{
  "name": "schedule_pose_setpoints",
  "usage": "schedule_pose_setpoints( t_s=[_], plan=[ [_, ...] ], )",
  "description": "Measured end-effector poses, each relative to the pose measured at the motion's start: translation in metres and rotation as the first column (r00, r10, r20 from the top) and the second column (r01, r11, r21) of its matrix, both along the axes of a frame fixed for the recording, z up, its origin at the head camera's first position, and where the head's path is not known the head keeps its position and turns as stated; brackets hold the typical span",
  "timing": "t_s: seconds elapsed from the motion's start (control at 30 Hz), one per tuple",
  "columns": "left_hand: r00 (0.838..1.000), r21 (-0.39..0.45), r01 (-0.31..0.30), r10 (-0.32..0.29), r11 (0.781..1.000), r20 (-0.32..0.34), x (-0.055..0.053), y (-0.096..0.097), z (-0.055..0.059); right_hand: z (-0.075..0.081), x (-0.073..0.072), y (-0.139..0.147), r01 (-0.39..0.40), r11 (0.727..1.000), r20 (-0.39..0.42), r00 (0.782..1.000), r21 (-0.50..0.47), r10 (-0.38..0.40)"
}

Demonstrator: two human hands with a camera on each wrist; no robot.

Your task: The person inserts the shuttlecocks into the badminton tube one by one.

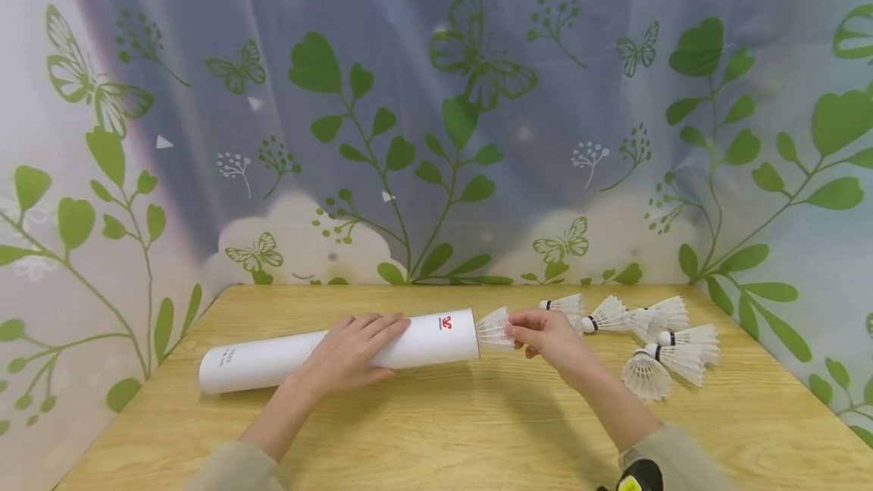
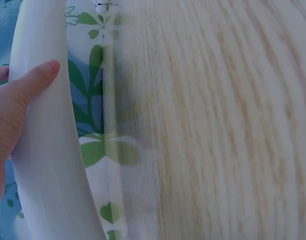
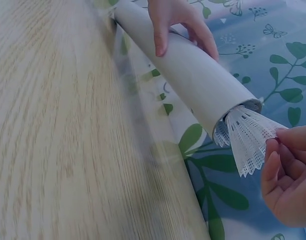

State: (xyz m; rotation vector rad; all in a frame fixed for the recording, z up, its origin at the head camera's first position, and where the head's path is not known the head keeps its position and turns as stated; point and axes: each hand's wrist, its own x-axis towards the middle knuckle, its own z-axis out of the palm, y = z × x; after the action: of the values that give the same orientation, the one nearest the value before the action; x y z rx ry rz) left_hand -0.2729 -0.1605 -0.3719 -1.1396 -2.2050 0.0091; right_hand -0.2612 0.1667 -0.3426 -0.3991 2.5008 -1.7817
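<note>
A long white shuttlecock tube (image 1: 436, 343) lies across the table, its open end facing right. My left hand (image 1: 351, 356) grips the tube near its middle, fingers over the top and thumb (image 2: 42, 75) on the near side. At the open end, my right hand (image 1: 555, 343) pinches a white shuttlecock (image 1: 492, 329) by the rim of its skirt. The head of this shuttlecock is hidden inside the tube, while the flared skirt (image 3: 250, 137) sticks out. In the right wrist view, another white skirt edge (image 3: 221, 136) shows just within the tube mouth.
Several loose shuttlecocks (image 1: 675, 361) lie on the right of the wooden table (image 1: 436, 438), beyond and beside my right hand. A curtain (image 1: 382, 135) printed with leaves and butterflies hangs behind the table's far edge.
</note>
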Motion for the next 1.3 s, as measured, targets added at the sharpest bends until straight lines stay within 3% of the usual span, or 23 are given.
schedule_pose_setpoints(
  t_s=[0.5, 0.73, 1.1, 1.3],
  plan=[
    [1.000, 0.005, -0.001, 0.001, 1.000, -0.004, 0.002, 0.002, 0.001, -0.011, -0.003, -0.016, -0.078, 0.996, -0.028, 0.997, -0.051, 0.076],
    [1.000, 0.013, 0.002, -0.001, 1.000, -0.010, 0.000, 0.002, 0.000, -0.014, -0.005, -0.019, -0.079, 0.995, -0.043, 0.996, -0.058, 0.076],
    [1.000, 0.019, 0.016, -0.016, 1.000, -0.021, -0.001, 0.002, 0.000, -0.020, -0.007, -0.030, -0.023, 0.990, -0.051, 0.999, -0.141, 0.015],
    [1.000, 0.012, 0.006, -0.006, 1.000, -0.004, 0.000, 0.002, 0.002, -0.021, -0.008, -0.035, 0.036, 0.994, -0.048, 0.998, -0.099, -0.041]
  ],
)
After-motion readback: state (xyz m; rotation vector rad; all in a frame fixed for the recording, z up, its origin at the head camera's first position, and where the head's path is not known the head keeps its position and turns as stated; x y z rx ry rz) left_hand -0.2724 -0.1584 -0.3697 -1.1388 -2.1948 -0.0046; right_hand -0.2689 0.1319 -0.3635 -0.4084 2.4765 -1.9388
